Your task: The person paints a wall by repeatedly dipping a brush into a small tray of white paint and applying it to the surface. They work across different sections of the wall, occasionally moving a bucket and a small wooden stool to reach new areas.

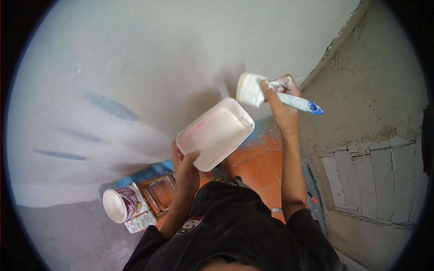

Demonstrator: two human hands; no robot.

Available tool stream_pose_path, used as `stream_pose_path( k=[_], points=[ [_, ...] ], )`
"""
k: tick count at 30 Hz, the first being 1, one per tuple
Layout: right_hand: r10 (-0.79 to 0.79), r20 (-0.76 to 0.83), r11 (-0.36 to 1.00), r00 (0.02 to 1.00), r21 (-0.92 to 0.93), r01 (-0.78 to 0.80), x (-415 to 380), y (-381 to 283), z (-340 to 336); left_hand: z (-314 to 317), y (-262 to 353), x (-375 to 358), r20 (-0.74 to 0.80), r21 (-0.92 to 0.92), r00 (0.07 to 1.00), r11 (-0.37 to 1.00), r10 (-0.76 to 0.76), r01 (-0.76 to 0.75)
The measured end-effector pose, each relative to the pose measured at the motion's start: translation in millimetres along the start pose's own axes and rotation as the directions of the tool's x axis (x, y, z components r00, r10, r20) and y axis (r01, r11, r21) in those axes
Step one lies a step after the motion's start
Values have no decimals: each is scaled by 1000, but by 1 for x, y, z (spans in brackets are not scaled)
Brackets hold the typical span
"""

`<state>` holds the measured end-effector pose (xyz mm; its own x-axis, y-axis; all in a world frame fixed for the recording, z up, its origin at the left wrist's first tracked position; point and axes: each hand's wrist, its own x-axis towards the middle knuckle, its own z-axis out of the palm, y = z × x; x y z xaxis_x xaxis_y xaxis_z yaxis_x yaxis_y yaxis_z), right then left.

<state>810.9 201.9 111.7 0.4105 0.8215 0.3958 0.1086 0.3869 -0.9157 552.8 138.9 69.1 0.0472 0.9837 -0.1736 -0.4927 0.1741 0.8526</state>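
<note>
My left hand (184,168) grips a white rectangular tray (214,135) by its near left corner, thumb over the rim. Pinkish streaks show on the tray's pale inside. In my right hand (284,101) is a wide paintbrush (296,101) with a pale, paint-smeared handle and a blue tip. Its bristles are coated in white paint and point left, just above the tray's far right corner. White paint also smears my right fingers. Both tray and brush are in front of the whitish wall (149,58), which has several grey patches at left.
A paint bucket (118,205) stands at lower left on a small wooden stool or frame (158,194). The floor has orange tiles (257,169). Rough, unpainted wall (370,90) rises at right, with a ragged edge where it meets the painted part. A red-and-black tool (312,197) lies at lower right.
</note>
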Motion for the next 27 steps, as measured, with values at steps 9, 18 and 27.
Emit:
stream_pose_path(
  k=[9, 18, 27],
  points=[
    [170, 449, 835, 877, -539, 114, -59, -24, 0, 17, -9, -46, -8, 20, 1000, 1000, -9, 9],
    [145, 376, 904, 915, -426, 31, -83, -21, -14, 11, -15, -72, -39, -2, 999, 1000, 1, -1],
    [393, -39, 905, 919, 192, -379, -100, 6, -21, -8, -3, -62, -22, -67, 1000, 998, -11, 10]
  ],
)
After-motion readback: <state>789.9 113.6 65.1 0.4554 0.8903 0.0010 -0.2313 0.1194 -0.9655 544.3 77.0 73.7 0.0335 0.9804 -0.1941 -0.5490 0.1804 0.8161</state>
